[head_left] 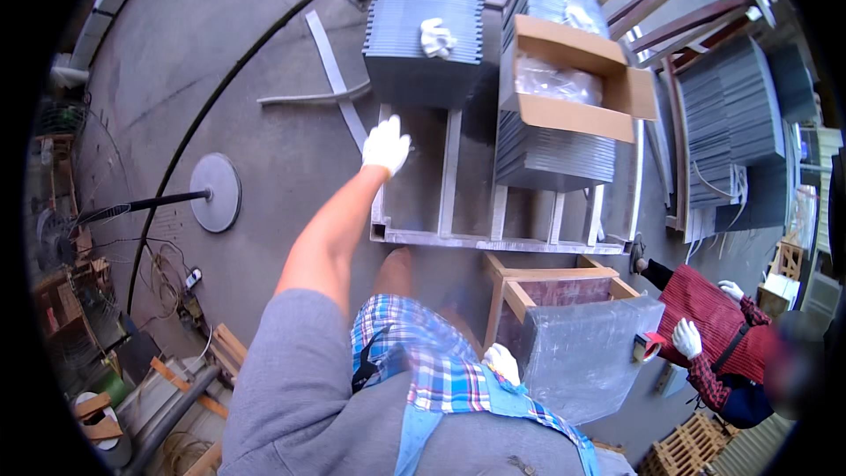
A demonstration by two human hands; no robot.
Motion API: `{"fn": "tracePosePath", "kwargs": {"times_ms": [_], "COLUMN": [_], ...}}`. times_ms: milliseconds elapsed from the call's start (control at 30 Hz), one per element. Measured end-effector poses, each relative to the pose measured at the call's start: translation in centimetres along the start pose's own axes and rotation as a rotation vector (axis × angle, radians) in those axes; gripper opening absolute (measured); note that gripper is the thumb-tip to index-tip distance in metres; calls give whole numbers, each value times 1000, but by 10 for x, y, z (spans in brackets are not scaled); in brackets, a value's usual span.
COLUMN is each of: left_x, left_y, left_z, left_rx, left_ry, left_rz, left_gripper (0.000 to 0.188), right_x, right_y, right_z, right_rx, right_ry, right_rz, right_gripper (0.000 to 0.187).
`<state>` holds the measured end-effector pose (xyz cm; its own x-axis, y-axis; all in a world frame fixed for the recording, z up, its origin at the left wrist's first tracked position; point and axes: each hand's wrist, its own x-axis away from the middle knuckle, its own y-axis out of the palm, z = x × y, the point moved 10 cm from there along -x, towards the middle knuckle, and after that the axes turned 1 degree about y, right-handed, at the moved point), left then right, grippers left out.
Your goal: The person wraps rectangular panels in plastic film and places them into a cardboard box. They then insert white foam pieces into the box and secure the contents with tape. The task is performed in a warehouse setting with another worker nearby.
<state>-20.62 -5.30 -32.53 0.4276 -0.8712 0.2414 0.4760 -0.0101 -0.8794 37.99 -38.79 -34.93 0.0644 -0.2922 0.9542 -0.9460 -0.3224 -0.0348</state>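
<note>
My left hand [386, 145], in a white glove, reaches forward over the left side of a pale metal frame [449, 176] on the floor. Its fingers are stretched out, with nothing visible in them. Just ahead, a stack of grey ribbed panels [423, 79] rests on the frame, a crumpled white glove [436, 38] lying on top. My right hand [500, 363], also gloved in white, is low beside my checked apron [432, 326], close to a wooden stand [511, 295] with a grey sheet-covered top [573, 348]. Its fingers are mostly hidden.
Right of the first stack, an open cardboard box [573, 115] with clear plastic sits on another panel stack [555, 154]. A co-worker in a red apron [705, 308] stands at the right near a tape dispenser [649, 346]. A round-based post [216, 192] and metal strips [330, 70] are left.
</note>
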Motion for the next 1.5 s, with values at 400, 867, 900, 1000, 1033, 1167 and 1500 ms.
{"fn": "tracePosePath", "kwargs": {"times_ms": [400, 867, 900, 1000, 1033, 1167, 1500], "left_x": [-215, -202, -197, -192, -191, -190, -189], "left_y": [10, 11, 14, 2, -1, 1, 70], "left_z": [6, 4, 8, 4, 1, -1, 7], "left_rx": [-340, -337, -350, -291, -276, -301, -767], "left_ry": [161, 357, 384, 405, 432, 402, 409], "left_rz": [142, 398, 400, 422, 422, 354, -194], "left_gripper": [58, 26, 26, 26, 27, 32, 17], "right_x": [14, 3, 5, -1, -2, -4, 0], "right_y": [112, 113, 114, 110, 108, 108, 107], "right_z": [-100, -110, -113, -113, -114, -111, -112], "right_rx": [-97, -199, -191, -176, -184, -215, -258], "right_ry": [204, 237, 246, 234, 221, 201, 168], "right_rz": [108, 177, 191, 190, 190, 189, 241], "right_gripper": [48, 46, 46, 45, 46, 47, 49]}}
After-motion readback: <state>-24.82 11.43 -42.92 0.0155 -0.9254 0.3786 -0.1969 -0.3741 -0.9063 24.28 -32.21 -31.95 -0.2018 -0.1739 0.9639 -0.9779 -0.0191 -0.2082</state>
